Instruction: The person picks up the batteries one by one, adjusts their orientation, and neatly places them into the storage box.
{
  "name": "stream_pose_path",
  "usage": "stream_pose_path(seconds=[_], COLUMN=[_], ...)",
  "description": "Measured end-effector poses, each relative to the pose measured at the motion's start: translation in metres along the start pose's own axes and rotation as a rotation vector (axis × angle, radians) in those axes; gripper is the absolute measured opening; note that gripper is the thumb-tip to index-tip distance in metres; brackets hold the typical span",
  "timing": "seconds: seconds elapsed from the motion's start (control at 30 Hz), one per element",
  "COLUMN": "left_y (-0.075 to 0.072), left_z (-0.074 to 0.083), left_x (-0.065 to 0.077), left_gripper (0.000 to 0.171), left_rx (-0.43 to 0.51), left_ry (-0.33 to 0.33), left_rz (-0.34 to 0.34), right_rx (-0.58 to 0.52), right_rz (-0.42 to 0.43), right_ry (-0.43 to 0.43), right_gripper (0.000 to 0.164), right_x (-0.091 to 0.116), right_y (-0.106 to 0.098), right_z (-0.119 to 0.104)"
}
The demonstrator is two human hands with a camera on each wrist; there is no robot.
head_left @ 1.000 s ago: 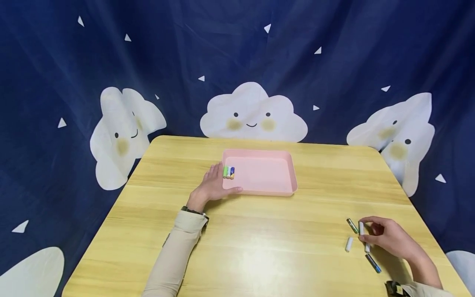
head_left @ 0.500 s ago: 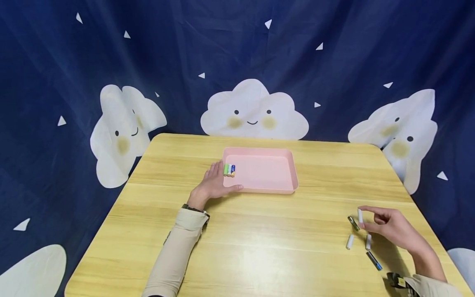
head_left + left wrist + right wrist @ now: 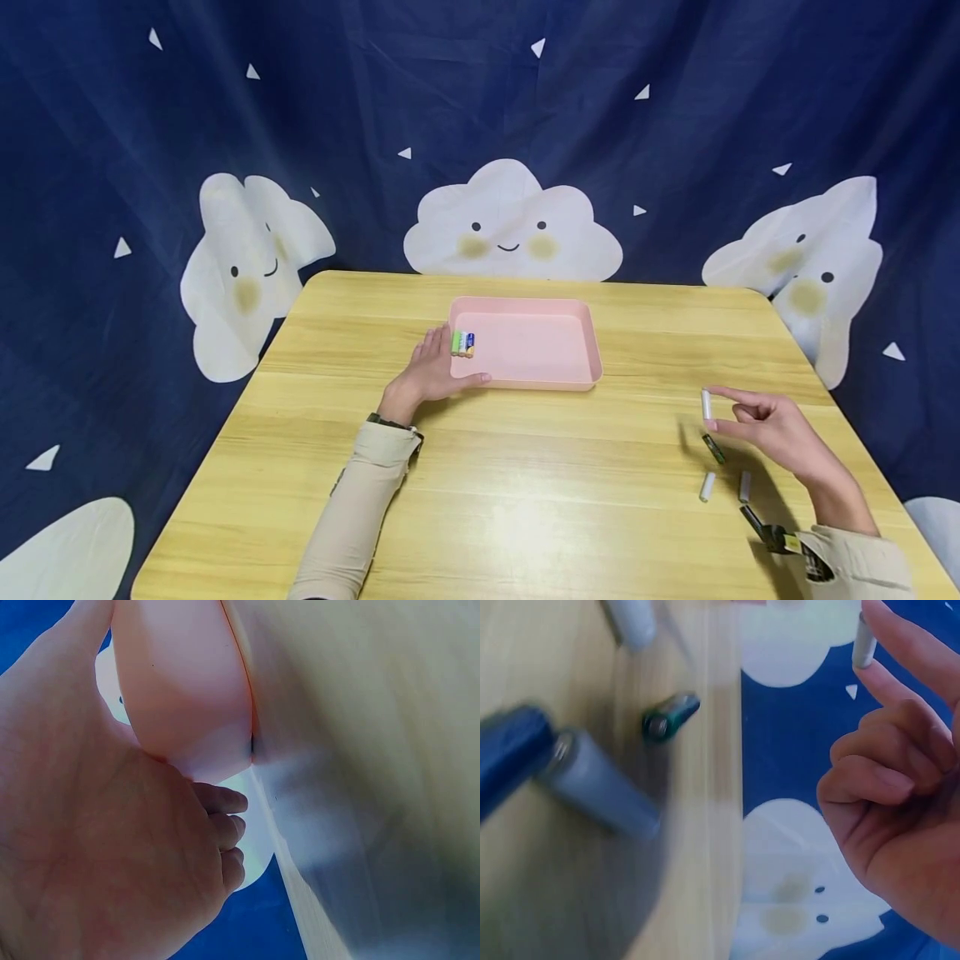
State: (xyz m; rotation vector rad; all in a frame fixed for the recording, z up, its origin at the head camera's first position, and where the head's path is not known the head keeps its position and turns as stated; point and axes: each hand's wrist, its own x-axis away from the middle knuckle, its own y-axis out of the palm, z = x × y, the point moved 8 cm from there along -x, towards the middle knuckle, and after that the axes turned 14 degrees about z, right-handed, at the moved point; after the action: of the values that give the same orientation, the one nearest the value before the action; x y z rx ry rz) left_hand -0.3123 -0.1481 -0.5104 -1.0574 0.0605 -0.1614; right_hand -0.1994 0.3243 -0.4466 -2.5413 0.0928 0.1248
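In the head view, my right hand [image 3: 783, 433] pinches a white battery [image 3: 707, 406] by its two ends between thumb and index finger, raised over the table. The right wrist view also shows this battery [image 3: 864, 641], with the other fingers curled toward the palm. My left hand [image 3: 429, 375] rests on the near left corner of a pink tray [image 3: 536, 385], fingers along its side and thumb along the front rim. Inside the tray, by its left wall, several batteries [image 3: 462, 344] lie side by side, coloured green, white and blue. The left wrist view shows my palm [image 3: 112, 832] against the tray wall [image 3: 187, 697].
Loose on the wooden table [image 3: 585, 467] below my right hand lie a dark green battery [image 3: 714, 448], a white battery [image 3: 707, 487], another white battery [image 3: 744, 487] and a dark blue battery [image 3: 510, 754], partly covered by the wrist strap in the head view. A blue curtain [image 3: 360, 100] hangs behind.
My right hand has lifted the white battery off the table and carried it away from me and slightly left, past the dark green one. The left hand and tray keep their places.
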Motion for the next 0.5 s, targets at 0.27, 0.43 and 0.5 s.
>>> stream_pose_path(seconds=[0.27,0.43,0.5], left_y=[-0.003,-0.001,-0.001], left_z=[0.004,0.002,0.001], left_x=[0.002,0.001,0.001], left_gripper=[0.133,0.135,0.137], left_rx=[0.004,0.007,0.013], left_ry=[0.003,0.001,-0.002], left_rz=[0.001,-0.001,0.0], right_rx=[-0.052,-0.111,-0.147], right_rz=[0.004,-0.012,-0.02], right_ry=[-0.001,0.008,0.004], right_gripper=[0.055,0.057,0.058], right_x=[-0.013,-0.022,-0.027], right_y=[0.015,0.026,0.032], right_z=[-0.012,-0.021,-0.027])
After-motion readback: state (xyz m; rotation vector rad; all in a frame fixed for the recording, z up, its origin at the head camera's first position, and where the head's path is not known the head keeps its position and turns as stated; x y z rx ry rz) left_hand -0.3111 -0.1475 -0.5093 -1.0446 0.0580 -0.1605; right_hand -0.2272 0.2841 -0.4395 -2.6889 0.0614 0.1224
